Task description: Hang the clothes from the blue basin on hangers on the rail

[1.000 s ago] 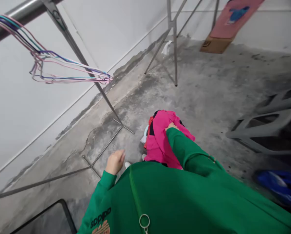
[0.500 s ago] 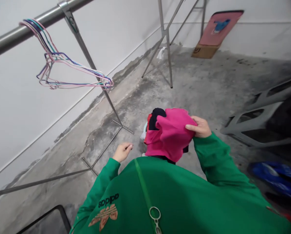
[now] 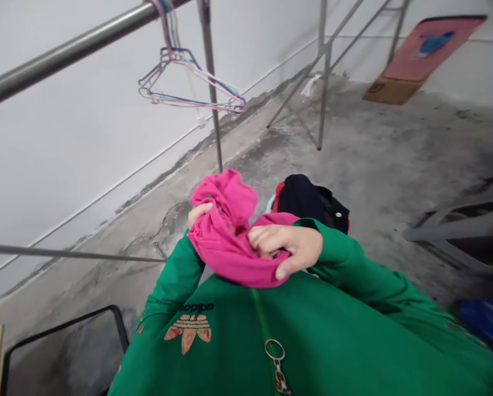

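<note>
Shifted toward nine o'clock since the earlier frame, the pink garment (image 3: 242, 268) now bunches before the green jacket (image 3: 333, 341). At its three o'clock, the right hand (image 3: 290, 246), part-closed, pinches the near edge; at ten, the left hand (image 3: 198, 214) curls around a fold, presumably both supporting limp cloth. Dark clothes (image 3: 310, 201) lie beyond at two; hangers (image 3: 192, 103) hang at eleven from a rail (image 3: 85, 48), seemingly kept together.

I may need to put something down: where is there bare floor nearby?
The widest bare concrete floor lies between the dark clothes and the grey stool, running back toward the cardboard box. It is crowded close to the green top: the left hand and right hand both hold the pink garment.
</note>
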Tool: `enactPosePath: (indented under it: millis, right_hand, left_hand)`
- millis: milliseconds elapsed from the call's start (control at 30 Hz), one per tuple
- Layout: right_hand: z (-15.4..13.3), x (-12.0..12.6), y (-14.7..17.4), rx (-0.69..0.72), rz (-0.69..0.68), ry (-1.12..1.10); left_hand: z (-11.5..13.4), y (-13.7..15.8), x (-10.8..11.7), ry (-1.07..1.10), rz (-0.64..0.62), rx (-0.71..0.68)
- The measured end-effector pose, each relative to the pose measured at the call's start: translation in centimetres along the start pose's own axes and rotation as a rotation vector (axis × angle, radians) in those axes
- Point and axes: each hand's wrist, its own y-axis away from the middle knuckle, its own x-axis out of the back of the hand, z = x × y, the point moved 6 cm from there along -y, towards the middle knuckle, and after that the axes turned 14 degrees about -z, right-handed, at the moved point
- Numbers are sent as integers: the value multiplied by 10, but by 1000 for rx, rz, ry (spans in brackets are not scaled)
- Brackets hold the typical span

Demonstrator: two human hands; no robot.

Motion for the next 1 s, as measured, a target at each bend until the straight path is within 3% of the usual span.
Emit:
enactPosePath:
  millis: [67,167,267,333,467,533,667,800,867,933,1000]
  right_hand:
    - [14,3,2,-140,55,24]
    - [42,12,-15,-318,290,98]
    - [68,12,-55,-371,478,133]
    - [80,10,-83,-389,531,169]
    - [87,-1,-128,-326,397,325]
    - [89,-6,-142,-307,305,371]
    - [87,3,-162,-246,302,401]
    - [74,41,-175,-135,521,377]
    - [69,60,-181,-119,640,319]
    - [66,70,-192,-105,680,249]
    - [65,70,-208,-82,629,152]
  left_hand:
    - [5,21,28,63,140,-24]
    - [17,48,46,131,273,-121]
    - [26,68,46,-43,298,-143]
    - [28,80,47,-202,271,-136]
    - [35,100,55,-569,71,-165]
    - [39,110,66,-713,78,-150]
    - [52,138,101,-832,309,-105]
    - [72,184,155,-879,725,-1]
    - [74,201,181,-854,855,22]
    - [63,201,198,-779,852,-23]
    - [36,184,199,-662,713,-89]
